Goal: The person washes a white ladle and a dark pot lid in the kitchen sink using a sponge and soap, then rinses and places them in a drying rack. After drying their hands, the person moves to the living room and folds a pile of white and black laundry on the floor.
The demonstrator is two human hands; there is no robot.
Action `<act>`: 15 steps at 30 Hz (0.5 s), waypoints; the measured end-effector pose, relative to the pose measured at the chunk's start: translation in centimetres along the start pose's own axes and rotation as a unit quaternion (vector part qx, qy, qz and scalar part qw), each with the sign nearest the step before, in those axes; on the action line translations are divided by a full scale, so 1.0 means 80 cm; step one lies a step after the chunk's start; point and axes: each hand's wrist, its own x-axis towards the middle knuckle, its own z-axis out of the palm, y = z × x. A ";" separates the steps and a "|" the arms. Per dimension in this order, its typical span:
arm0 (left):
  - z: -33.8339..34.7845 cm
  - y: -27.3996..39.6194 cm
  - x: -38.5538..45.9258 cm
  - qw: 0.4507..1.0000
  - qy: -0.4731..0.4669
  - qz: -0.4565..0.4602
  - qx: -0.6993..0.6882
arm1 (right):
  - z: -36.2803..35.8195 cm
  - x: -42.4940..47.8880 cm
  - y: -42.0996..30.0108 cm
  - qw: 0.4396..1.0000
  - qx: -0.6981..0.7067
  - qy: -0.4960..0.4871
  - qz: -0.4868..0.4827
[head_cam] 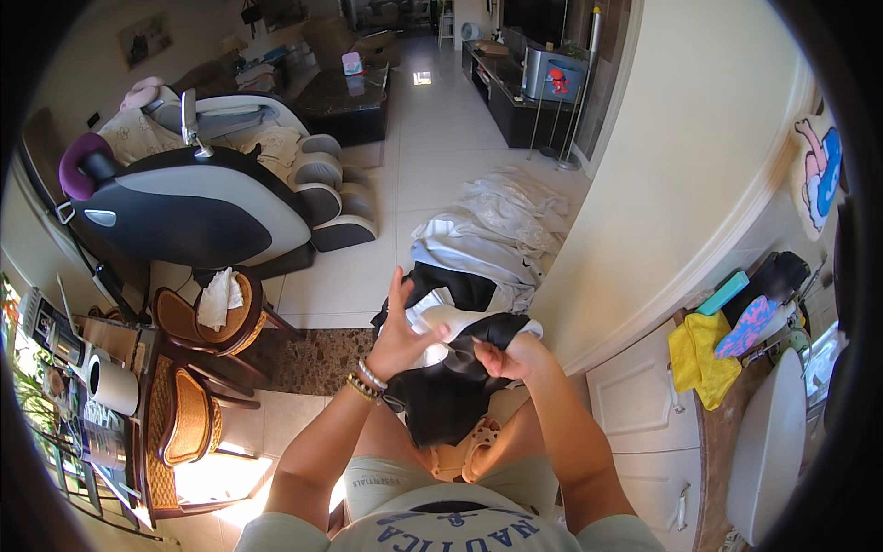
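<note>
A black garment with white parts (441, 407) hangs in front of me, between and above my knees. My right hand (507, 355) is closed on a dark edge of this cloth, near its white lining. On the other side, my left hand (407, 331) is raised with thumb and fingers spread, over the white part; nothing shows in its grasp. Just beyond lie a black cloth (459, 286), pale blue-grey fabric (476, 259) and a heap of sheer white fabric (514, 207) on the tiled floor.
A massage chair (200, 207) and wicker chairs (190, 414) stand at the left. A white wall (621, 207) rises close on the right, with a cabinet (645, 393), a yellow cloth (703, 355) and a white basin (769, 448). A low table (345, 103) stands farther off.
</note>
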 end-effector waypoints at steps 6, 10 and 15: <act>-0.008 -0.035 0.003 0.891 -0.300 -0.236 -0.247 | 0.007 -0.039 0.010 0.951 -0.288 -0.086 0.073; 0.010 -0.024 -0.008 0.868 -0.325 -0.237 -0.291 | -0.034 -0.031 0.037 0.944 -0.290 -0.109 0.112; 0.034 -0.017 -0.034 0.970 -0.138 -0.126 -0.159 | -0.029 -0.034 0.038 0.936 -0.157 0.293 -0.115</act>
